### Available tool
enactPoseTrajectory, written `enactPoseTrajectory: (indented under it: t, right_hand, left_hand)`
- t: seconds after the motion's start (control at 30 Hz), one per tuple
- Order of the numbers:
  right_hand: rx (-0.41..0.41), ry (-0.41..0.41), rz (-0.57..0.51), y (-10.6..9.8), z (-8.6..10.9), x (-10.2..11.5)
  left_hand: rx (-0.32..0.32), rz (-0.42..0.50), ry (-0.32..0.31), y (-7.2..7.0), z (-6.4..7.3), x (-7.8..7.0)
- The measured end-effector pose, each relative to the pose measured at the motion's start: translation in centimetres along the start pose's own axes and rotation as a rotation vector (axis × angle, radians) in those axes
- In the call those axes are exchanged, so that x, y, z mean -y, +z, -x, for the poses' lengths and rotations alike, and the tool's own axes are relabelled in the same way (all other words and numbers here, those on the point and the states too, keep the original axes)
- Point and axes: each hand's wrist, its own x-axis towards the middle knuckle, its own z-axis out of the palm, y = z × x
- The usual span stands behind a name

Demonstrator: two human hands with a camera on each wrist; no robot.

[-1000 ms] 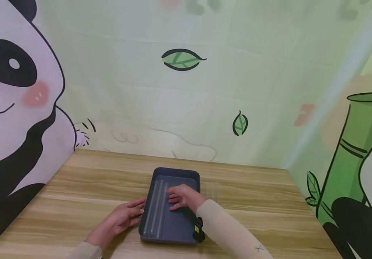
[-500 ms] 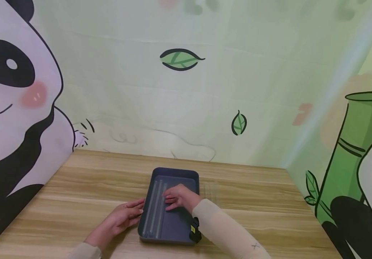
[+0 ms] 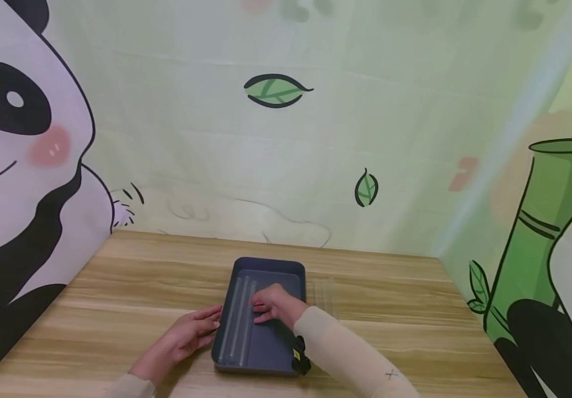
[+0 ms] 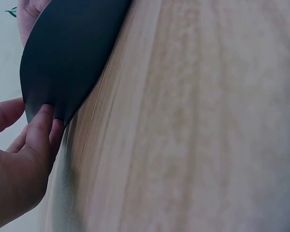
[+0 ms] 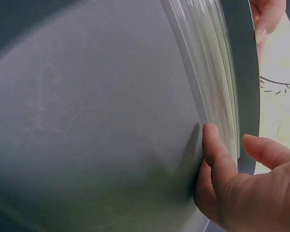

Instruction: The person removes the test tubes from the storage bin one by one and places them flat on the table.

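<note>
A dark blue rectangular tray [image 3: 273,354] lies on the wooden table. Long clear tubes [image 3: 238,326] lie side by side along its left wall. My right hand [image 3: 277,304] reaches inside, and its fingertips touch the near side of the tubes [image 5: 215,77] in the right wrist view; the thumb stays apart, over toward the wall. Outside the tray, my left hand [image 3: 191,334] rests its extended fingers [image 4: 41,128] against the left wall.
More clear, see-through pieces [image 3: 323,296] lie on the table just right of the tray, partly behind the right forearm. A cloth printed with pandas, leaves and bamboo [image 3: 545,232] hangs behind the table [image 3: 390,309].
My right hand has shifted slightly left, up to the tubes, and then stays almost still. The left hand keeps its place at the tray wall.
</note>
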Motion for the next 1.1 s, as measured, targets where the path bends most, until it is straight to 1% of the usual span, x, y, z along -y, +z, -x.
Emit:
enactPoseTrajectory:
  t: [0.27,0.7,0.93,1.1]
  right_hand:
    - [-0.007,-0.001,0.049,0.0,0.0,0.3]
    - [0.008,0.005,0.027,0.7,-0.2,0.1]
    - [-0.006,0.0,0.018,1.1,-0.5,-0.2]
    - [0.011,0.003,0.008,1.0,-0.5,-0.1]
  left_hand:
    - [-0.009,0.002,-0.007,-0.1,-0.1,-0.1]
    - [-0.009,0.001,-0.007,-0.1,0.0,-0.1]
    - [-0.006,0.008,-0.015,0.0,-0.1,0.0]
    - [-0.009,0.01,-0.015,0.0,-0.1,0.0]
